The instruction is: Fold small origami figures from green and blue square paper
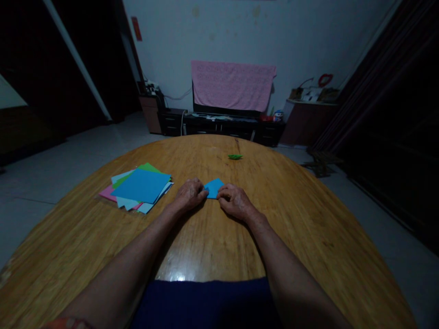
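Observation:
A small folded piece of blue paper [214,187] lies on the round wooden table [308,219], in the middle. My left hand [188,194] is curled, its fingertips pinching the paper's left edge. My right hand [234,201] is also curled and pinches the paper's lower right edge. Both forearms rest on the table and reach forward from the near edge.
A loose stack of coloured paper sheets [139,187], blue on top with green, pink and white below, lies to the left of my hands. A small folded green paper piece [235,156] sits farther back. Beyond the table stands a low cabinet with a pink cloth [232,85].

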A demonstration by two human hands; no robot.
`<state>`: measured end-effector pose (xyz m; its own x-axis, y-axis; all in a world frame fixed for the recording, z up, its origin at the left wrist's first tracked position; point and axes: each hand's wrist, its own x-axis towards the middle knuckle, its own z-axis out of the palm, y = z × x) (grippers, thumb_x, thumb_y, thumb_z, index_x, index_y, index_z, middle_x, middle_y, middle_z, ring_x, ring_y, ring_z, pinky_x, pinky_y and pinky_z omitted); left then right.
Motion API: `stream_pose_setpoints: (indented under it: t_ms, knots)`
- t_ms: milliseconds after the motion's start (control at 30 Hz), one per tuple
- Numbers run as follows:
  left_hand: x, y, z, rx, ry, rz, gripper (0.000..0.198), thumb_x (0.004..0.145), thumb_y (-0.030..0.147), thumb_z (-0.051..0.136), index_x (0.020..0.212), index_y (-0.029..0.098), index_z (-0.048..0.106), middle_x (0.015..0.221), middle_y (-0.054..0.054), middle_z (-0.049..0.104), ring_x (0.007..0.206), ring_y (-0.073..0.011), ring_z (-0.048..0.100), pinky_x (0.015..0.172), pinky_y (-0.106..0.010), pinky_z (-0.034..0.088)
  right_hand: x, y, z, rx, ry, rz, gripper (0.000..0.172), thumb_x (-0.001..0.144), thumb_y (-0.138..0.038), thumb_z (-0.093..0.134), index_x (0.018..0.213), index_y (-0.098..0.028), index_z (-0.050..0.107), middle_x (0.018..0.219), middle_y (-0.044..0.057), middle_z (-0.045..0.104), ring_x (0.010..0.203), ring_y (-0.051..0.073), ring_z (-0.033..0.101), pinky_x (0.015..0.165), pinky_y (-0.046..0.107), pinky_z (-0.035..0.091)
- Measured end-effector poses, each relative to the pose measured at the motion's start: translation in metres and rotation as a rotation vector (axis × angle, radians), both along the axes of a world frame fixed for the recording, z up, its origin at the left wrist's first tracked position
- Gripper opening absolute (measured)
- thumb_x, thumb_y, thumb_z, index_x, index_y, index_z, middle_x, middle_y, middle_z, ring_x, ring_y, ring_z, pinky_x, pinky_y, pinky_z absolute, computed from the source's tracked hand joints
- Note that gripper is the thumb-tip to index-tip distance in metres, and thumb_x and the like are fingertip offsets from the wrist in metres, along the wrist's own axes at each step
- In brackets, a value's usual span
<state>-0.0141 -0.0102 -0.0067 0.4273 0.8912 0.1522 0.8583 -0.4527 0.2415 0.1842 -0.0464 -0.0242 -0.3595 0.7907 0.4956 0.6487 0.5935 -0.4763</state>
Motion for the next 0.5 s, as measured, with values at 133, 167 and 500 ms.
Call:
stream_pose_setpoints:
  t_ms: [133, 167, 500]
  knots:
    - [0.001, 0.0, 0.002, -0.014, 0.004, 0.008, 0.028, 0.087, 0.036, 0.048, 0.083, 0.016, 0.066, 0.093, -0.009, 0.064, 0.09, -0.0201, 0.058, 0.079, -0.029, 0.041, -0.005, -0.003, 0.003, -0.005, -0.028, -0.046, 0.015, 0.076, -0.011, 0.057, 0.066, -0.017, 0.064, 0.082, 0.005, 0.064, 0.077, 0.014, 0.057, 0.072, 0.025, 0.043]
    - [0.001, -0.001, 0.002, -0.018, 0.0, 0.009, 0.028, 0.088, 0.036, 0.048, 0.083, 0.016, 0.067, 0.093, -0.009, 0.064, 0.09, -0.0201, 0.058, 0.08, -0.029, 0.041, -0.007, -0.003, 0.002, -0.004, -0.036, -0.072, 0.016, 0.077, -0.012, 0.057, 0.064, -0.017, 0.062, 0.08, 0.004, 0.063, 0.076, 0.014, 0.056, 0.071, 0.025, 0.042]
    - [0.002, 0.0, 0.0, -0.006, -0.019, 0.026, 0.027, 0.086, 0.036, 0.05, 0.083, 0.015, 0.067, 0.091, -0.009, 0.065, 0.087, -0.0202, 0.058, 0.076, -0.03, 0.041, -0.021, -0.004, -0.005, 0.003, -0.082, -0.283, 0.014, 0.077, -0.02, 0.058, 0.064, -0.017, 0.054, 0.073, 0.003, 0.054, 0.073, 0.015, 0.05, 0.068, 0.027, 0.036]
